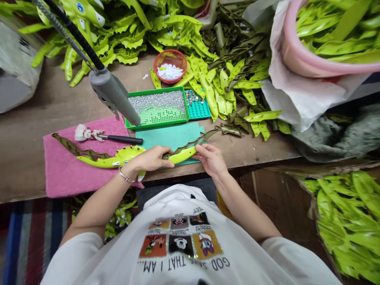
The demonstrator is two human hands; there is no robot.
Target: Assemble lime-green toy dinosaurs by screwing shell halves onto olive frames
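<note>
A long lime-green plastic toy piece with a jagged ridge lies across the pink cloth and the teal mat at the bench's near edge. An olive-green spiked strip sits along its right part. My left hand is closed over the middle of the toy piece, a bracelet at the wrist. My right hand pinches the right end, where the strip meets the green piece.
A hanging grey power screwdriver leans over a green tray of small screws, beside a smaller teal tray. A red basket of white bits, a black-handled tool, heaps of green parts, a pink tub.
</note>
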